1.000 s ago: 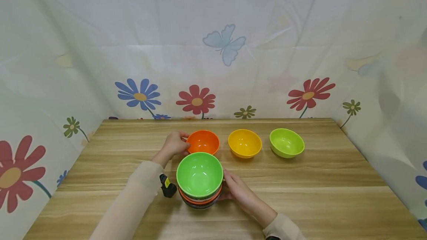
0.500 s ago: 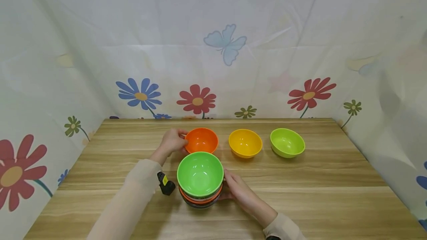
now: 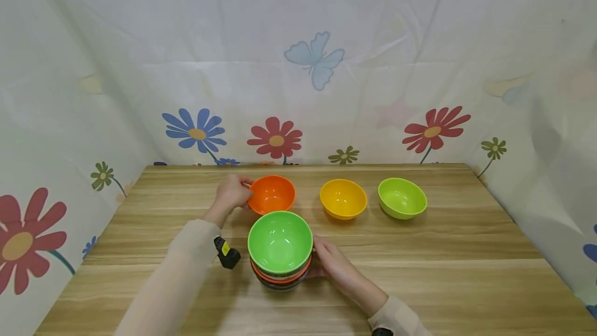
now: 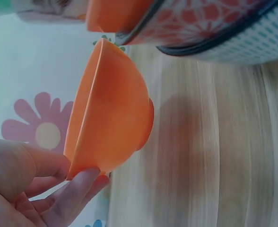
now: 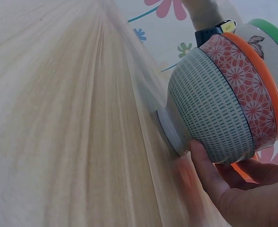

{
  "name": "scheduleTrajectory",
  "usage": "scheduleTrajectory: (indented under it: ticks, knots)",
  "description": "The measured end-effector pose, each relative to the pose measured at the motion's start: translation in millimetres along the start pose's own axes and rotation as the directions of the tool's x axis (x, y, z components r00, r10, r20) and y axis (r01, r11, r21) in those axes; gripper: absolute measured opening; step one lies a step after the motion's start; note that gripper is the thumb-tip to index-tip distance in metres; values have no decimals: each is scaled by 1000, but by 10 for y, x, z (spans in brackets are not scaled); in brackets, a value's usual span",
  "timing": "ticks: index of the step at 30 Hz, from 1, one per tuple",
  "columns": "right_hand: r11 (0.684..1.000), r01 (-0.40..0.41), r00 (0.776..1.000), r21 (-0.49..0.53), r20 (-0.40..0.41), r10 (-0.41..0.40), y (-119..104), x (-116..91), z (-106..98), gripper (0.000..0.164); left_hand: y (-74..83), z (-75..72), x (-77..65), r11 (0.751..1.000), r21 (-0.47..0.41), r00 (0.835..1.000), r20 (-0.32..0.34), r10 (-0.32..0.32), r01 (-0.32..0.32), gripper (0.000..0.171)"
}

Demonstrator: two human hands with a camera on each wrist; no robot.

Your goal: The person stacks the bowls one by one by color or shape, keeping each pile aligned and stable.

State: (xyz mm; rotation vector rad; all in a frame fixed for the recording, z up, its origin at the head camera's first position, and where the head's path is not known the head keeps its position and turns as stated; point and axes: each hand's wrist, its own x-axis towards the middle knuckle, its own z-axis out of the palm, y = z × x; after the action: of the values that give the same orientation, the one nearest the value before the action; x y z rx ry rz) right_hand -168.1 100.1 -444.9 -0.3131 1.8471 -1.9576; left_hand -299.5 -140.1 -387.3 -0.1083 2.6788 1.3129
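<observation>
My left hand [image 3: 231,192] pinches the left rim of an orange bowl [image 3: 275,193], thumb and fingers at its edge. In the left wrist view this orange bowl [image 4: 113,109] shows its smooth side and small foot; whether the foot touches the table I cannot tell. Nearer to me is a stack of bowls, topped by a green bowl [image 3: 280,245]. My right hand [image 3: 336,263] holds the stack from the right. In the right wrist view, its fingers lie against the foot and side of a bottom patterned bowl [image 5: 210,109], under an orange-rimmed one.
A yellow bowl [image 3: 342,199] and a lime green bowl [image 3: 402,198] stand in a row to the right of the orange one. Wood-grain table [image 3: 443,284] lies beneath. A flower-printed cloth [image 3: 368,82] hangs behind and on both sides.
My left hand has moved left and slightly away from me with the orange bowl, widening its gap to the yellow bowl. My right hand and the stack have stayed nearly in place.
</observation>
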Motion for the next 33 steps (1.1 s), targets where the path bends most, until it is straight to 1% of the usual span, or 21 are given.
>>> scheduleTrajectory:
  ticks: [5,10,12,14,20,24,27,33]
  knots:
    - [1000,6,1000,-8,5,-6,-4,10,-2,59,8,-85,-15,1000,21,1000,-19,4,-3,38]
    - [1000,8,1000,-8,7,-8,1,11,-2,71,27,-184,-30,998,68,999,-44,17,-14,37]
    - [1000,5,1000,-7,7,-5,-1,10,0,72,43,-232,-46,996,88,999,-49,23,-19,37]
    - [1000,4,1000,-7,6,-4,-5,10,3,71,61,-278,-66,995,102,998,-51,29,-24,38]
    - [1000,9,1000,-3,6,-9,-27,7,17,60,109,-398,-130,986,165,998,-48,38,-30,39]
    - [1000,12,1000,3,4,-12,-28,1,20,61,146,-464,-176,972,230,996,-67,56,-39,39]
    - [1000,14,1000,4,6,-14,-25,-1,16,60,167,-504,-204,964,261,995,-77,65,-43,37]
    - [1000,7,1000,2,0,-7,-24,0,10,59,214,-584,-270,960,275,994,-77,82,-57,36]
